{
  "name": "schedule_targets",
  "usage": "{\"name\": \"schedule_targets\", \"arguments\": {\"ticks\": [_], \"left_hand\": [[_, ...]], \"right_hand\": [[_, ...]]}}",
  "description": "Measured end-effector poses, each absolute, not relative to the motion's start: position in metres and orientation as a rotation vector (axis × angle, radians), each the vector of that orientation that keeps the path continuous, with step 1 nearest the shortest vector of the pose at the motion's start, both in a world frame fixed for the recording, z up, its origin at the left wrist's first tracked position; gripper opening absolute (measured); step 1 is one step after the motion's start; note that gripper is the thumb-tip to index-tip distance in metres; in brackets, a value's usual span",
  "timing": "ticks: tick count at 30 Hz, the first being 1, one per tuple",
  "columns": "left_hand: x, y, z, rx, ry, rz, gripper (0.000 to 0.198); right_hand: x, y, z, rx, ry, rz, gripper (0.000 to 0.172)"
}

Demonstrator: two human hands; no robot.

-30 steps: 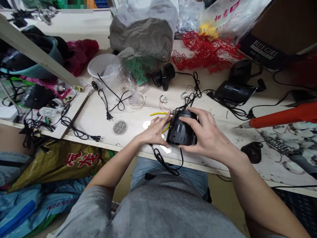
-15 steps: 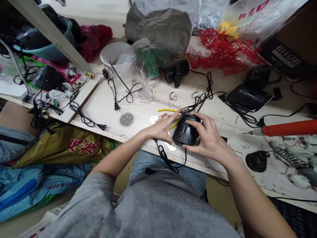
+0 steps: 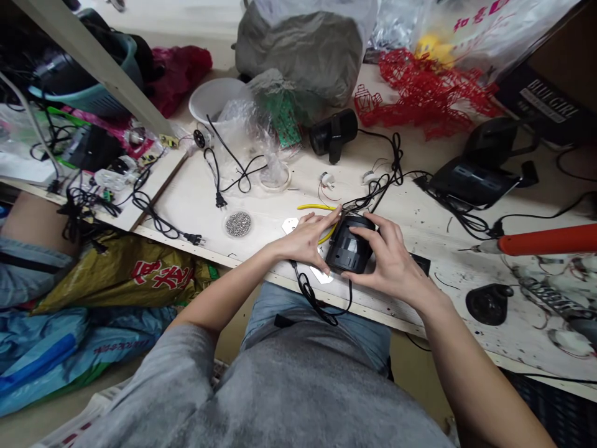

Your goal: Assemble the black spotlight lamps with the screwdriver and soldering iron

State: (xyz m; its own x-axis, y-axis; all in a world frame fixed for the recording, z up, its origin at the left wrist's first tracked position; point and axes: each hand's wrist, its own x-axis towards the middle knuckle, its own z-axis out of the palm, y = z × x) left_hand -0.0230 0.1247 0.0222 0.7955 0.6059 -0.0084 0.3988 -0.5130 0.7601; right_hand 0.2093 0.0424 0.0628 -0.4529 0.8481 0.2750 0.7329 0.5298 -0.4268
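Well, a pale wooden table (image 3: 265,211) runs across the view, crowded along its far edge by a bulging grey plastic bag (image 3: 298,50) and a tangle of red plastic mesh (image 3: 424,93), while a soldering iron with a red-orange handle (image 3: 545,239) lies towards the right end. Near the table's front edge, just right of centre, a black cylindrical lamp housing (image 3: 349,246) sits between the two hands; whether it rests on the table or is held clear of it cannot be told. Its long axis runs roughly front to back, slightly tilted, with its round rim towards the far edge. The hands are apart, one on each side, clamped on it. The left hand (image 3: 303,239) comes in from the left, with its fingertips on the housing's upper left side. The right hand (image 3: 392,267) wraps the right side, fingers over the top and thumb low at the front, covering more of it. A black cable (image 3: 308,292) drops from the housing over the front edge. Just left of the housing lie a thin yellow wire (image 3: 317,207) and a small white plate (image 3: 290,225).
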Motion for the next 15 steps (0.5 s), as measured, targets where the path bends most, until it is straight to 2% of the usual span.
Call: {"name": "schedule_targets", "arguments": {"ticks": [15], "left_hand": [[-0.0215,0.1250,0.0186,2.090,0.752,0.420,0.143]], "right_hand": [[0.2102,0.0417,0.0638,-1.345,-2.339,0.436,0.079]]}}
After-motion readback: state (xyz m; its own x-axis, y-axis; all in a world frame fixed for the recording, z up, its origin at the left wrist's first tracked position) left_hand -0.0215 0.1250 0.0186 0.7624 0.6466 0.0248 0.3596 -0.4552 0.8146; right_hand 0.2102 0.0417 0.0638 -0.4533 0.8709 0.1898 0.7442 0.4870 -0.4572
